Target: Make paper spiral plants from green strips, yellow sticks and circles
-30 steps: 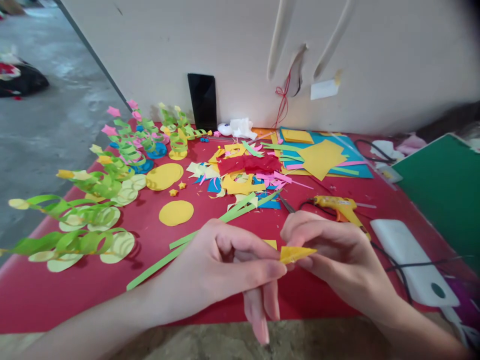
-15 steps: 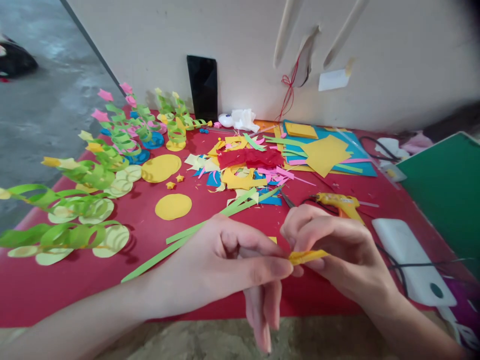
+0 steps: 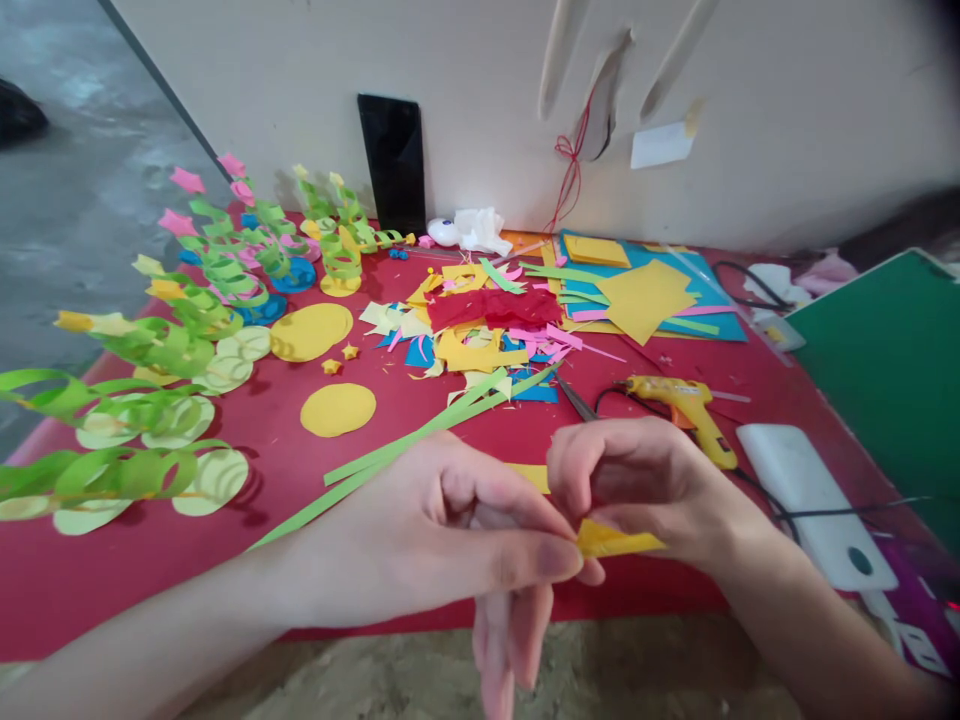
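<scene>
My left hand (image 3: 450, 540) and right hand (image 3: 645, 490) are both closed in a fingertip pinch on a yellow paper piece (image 3: 619, 543) above the red worktop's (image 3: 150, 570) near edge, and I judge it only part-folded, unlike the finished little yellow stars (image 3: 349, 351) lying beyond.

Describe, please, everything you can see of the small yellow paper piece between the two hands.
The yellow paper piece is small, thin and matt, seemingly folded, lying roughly level with its free end pointing right. The left hand pinches its left end between thumb and forefinger; the right hand curls over it from above. It hangs above the near edge of the red table.
</scene>
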The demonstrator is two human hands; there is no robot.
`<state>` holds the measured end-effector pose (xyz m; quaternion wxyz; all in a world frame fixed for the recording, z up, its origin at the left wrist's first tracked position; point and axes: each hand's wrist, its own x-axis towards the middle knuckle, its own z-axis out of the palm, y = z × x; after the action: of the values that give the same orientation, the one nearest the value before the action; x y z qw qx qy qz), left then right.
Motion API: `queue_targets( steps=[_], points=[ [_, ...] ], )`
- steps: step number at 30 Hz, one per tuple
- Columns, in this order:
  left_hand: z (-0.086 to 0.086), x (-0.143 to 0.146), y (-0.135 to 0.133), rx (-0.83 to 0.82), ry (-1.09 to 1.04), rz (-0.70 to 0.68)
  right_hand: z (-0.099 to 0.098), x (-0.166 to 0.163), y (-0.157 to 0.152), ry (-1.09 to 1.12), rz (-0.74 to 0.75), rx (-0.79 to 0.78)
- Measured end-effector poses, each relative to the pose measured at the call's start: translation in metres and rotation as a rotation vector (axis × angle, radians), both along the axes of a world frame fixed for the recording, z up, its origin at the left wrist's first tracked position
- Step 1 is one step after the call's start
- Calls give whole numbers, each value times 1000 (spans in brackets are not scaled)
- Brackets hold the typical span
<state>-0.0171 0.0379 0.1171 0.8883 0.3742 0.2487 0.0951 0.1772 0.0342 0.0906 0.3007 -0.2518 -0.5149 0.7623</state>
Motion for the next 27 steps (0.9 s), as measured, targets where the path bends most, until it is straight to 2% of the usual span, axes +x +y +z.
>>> queue_targets(
  steps=[4, 7, 14, 21, 27],
  points=[
    [-4, 0, -2, -89, -32, -41, 0, 5, 4, -74, 157, -167],
    [-6, -1, -2, -124, -27, -53, 0, 7, 5, -107, 197, -189],
    [-7, -2, 3, -141, 70, -141, 4, 6, 5, -161, 190, -147],
    [-16, -4, 1, -10, 94, -111, 6, 6, 8, -203, 220, -113],
    [-17, -5, 0, 22, 147, -184, 6, 8, 8, -244, 212, -48]
  ],
)
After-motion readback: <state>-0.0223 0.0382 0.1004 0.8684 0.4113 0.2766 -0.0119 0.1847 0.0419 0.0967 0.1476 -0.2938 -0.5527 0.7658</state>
